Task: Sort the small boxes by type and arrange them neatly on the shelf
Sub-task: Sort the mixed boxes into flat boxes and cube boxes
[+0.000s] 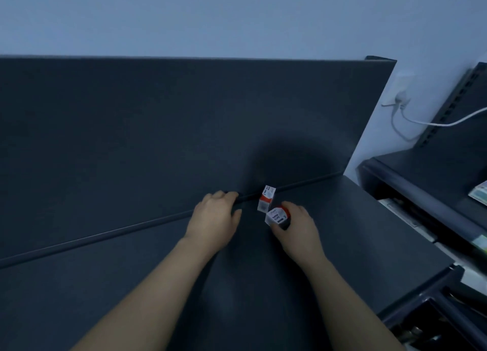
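A pale wall point(237, 15) fills the view far above both hands. Below it a dark back panel point(158, 126) rises straight ahead of the hands, and the dark shelf point(131, 284) runs flat under them and under both forearms. A raised seam point(105, 236) marks where shelf and panel meet; it passes just beyond the fingertips of both hands. Off to the right of the right hand stands a second dark rack point(421, 192) with some pale items on it, too blurred to name. Above that rack, well beyond the right hand, a white plug sits in a wall socket point(402, 97) and a white cable point(448, 124) trails away to the right.

The left hand point(214, 220) lies palm down on the shelf, fingers bent with their tips at the seam, thumb out to the side, holding nothing that can be seen. The right hand point(297, 229) grips a small white and red box point(276, 216) printed "PAPER CLIPS", thumb on its near side and fingers curled over its far side, tilted and held low over the shelf.

A second white and red box point(266, 199) stands on end at the seam, leaning slightly, between the two hands and just beyond the held box; whether the two boxes touch cannot be told
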Available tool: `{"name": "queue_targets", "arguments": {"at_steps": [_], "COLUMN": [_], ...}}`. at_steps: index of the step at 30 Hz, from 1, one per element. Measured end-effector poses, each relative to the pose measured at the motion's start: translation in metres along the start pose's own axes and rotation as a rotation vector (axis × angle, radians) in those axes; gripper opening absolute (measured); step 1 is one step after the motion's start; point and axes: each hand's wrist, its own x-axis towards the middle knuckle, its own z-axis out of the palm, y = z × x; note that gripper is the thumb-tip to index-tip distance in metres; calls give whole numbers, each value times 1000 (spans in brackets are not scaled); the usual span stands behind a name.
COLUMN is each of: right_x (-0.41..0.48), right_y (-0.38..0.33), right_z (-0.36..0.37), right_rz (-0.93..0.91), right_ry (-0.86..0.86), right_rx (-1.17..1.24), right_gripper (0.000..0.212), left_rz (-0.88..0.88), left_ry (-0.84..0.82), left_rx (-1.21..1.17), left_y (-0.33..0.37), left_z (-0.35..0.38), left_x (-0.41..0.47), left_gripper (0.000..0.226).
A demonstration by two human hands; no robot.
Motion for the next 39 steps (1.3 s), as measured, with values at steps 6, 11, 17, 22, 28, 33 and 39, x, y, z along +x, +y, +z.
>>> {"name": "queue_targets", "arguments": {"at_steps": [6,11,17,22,28,33,39], "right_x": [3,-2,-4,-21,-64,-115,-191], "right_y": [30,39,24,-23,-103,-174,-263], "right_z": [-30,-39,-30,-4,37,74,141], "right_rz": [36,13,-57,-165,-320,-425,-527], "right_ry": [-4,12,15,-39,-163,-273,-359], "right_rx": [24,78,110,157,286,393,451], "right_gripper": [62,68,68,67,39,32,33], "left_rz": [-8,-76,-142,-216,-370,-503,-640], "left_ry": [-65,-75,5,168,308,417,556], "left_rx": [-101,-208,-239,-311,-448,-419,-304], "left_y": [38,50,32,-4,-58,-106,-173], "left_z": [33,54,38,0,-58,-112,-183], "left_x": [34,53,28,-26,-114,-198,-314], "left_gripper": [33,24,17,33,39,50,47]}}
